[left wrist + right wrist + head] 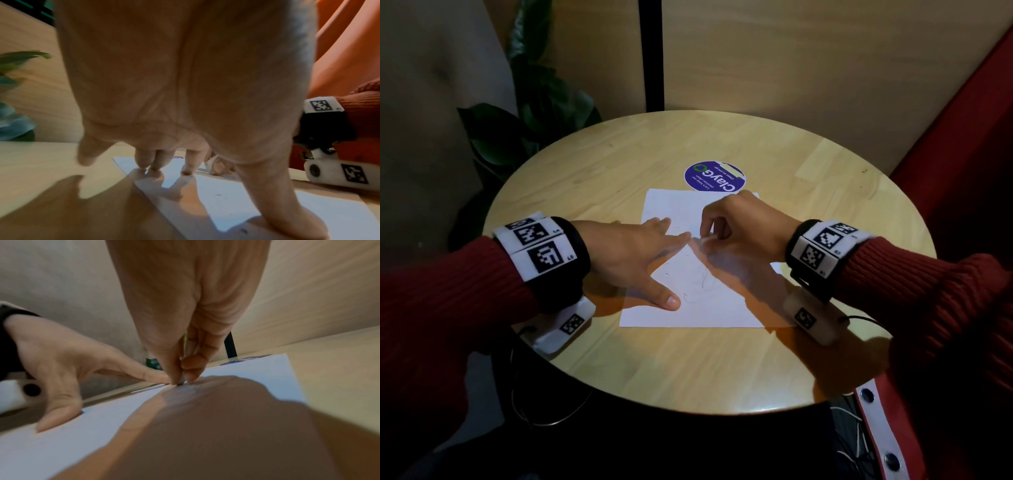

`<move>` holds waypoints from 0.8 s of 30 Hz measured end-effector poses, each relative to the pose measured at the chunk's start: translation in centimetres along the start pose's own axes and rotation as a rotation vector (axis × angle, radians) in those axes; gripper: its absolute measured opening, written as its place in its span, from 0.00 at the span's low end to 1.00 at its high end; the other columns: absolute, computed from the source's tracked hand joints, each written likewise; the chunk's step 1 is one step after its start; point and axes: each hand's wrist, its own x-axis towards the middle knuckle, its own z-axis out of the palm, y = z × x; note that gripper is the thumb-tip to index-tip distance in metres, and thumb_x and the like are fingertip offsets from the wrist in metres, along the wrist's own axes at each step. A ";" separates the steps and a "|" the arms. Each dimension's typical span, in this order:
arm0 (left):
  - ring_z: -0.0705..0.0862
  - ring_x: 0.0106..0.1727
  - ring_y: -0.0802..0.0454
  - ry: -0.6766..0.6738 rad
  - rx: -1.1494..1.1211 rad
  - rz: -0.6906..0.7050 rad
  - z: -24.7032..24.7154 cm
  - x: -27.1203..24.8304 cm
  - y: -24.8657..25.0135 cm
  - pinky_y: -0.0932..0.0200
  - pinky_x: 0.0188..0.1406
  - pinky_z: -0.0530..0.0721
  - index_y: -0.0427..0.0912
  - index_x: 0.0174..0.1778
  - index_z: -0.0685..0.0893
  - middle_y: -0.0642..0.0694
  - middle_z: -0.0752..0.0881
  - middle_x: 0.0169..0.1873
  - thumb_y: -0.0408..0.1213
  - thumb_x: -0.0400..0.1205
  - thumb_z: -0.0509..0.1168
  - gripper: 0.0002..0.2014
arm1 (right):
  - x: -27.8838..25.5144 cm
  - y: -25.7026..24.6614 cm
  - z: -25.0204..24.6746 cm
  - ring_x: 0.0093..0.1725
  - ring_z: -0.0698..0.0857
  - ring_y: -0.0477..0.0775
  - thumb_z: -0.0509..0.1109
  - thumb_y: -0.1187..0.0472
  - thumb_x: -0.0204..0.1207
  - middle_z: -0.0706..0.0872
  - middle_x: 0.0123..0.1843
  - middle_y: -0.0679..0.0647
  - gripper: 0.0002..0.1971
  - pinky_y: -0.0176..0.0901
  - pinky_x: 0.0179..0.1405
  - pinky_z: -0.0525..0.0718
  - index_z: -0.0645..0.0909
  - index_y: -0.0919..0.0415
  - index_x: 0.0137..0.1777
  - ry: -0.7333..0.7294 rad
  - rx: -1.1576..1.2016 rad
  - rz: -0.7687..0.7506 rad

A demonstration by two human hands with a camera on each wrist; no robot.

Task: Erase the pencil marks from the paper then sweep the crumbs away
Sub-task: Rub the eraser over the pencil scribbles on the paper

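Observation:
A white sheet of paper (674,212) with faint pencil scribbles (700,286) lies in the middle of a round wooden table (619,150). My left hand (640,253) lies flat on the sheet's left side, fingers spread and straight, thumb pressing near the lower edge. My right hand (726,222) pinches a small white eraser (708,239) between thumb and fingers and holds its tip down on the paper, just beside my left index fingertip. In the right wrist view the eraser (180,381) touches the sheet (246,369). In the left wrist view the left fingertips (148,165) press on the paper (236,194).
A round purple sticker (714,176) is stuck to the table just beyond the paper. A leafy plant (524,113) stands behind the table's left edge, and a red seat (962,154) rises on the right. Cables hang below the near table edge.

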 end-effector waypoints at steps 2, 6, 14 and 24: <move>0.30 0.95 0.53 -0.010 -0.004 0.043 0.1 0.2 -0.3 0.40 0.96 0.41 0.63 0.95 0.37 0.47 0.33 0.95 0.77 0.74 0.70 0.63 | -0.3 -0.6 0.2 0.38 0.88 0.44 0.80 0.54 0.77 0.89 0.34 0.43 0.05 0.34 0.36 0.80 0.90 0.54 0.45 -0.094 0.030 -0.056; 0.29 0.94 0.56 -0.033 -0.006 0.042 0.2 0.4 -0.5 0.42 0.95 0.36 0.61 0.95 0.33 0.50 0.31 0.94 0.76 0.75 0.71 0.65 | 0.3 0.1 -0.2 0.35 0.86 0.44 0.78 0.57 0.76 0.88 0.33 0.42 0.04 0.37 0.36 0.77 0.90 0.57 0.46 -0.046 0.000 -0.032; 0.29 0.94 0.57 -0.037 -0.013 0.051 0.0 0.3 -0.5 0.38 0.95 0.37 0.66 0.94 0.36 0.50 0.31 0.95 0.77 0.74 0.71 0.62 | 0.0 -0.3 0.4 0.34 0.84 0.40 0.79 0.57 0.77 0.88 0.34 0.43 0.04 0.34 0.35 0.74 0.90 0.56 0.47 -0.039 -0.020 -0.061; 0.31 0.94 0.55 -0.021 -0.025 0.053 -0.1 0.2 -0.1 0.37 0.95 0.37 0.69 0.94 0.40 0.49 0.34 0.95 0.75 0.74 0.73 0.60 | 0.3 -0.9 0.3 0.36 0.86 0.47 0.78 0.59 0.77 0.88 0.34 0.44 0.03 0.38 0.34 0.76 0.91 0.56 0.48 -0.026 -0.082 -0.067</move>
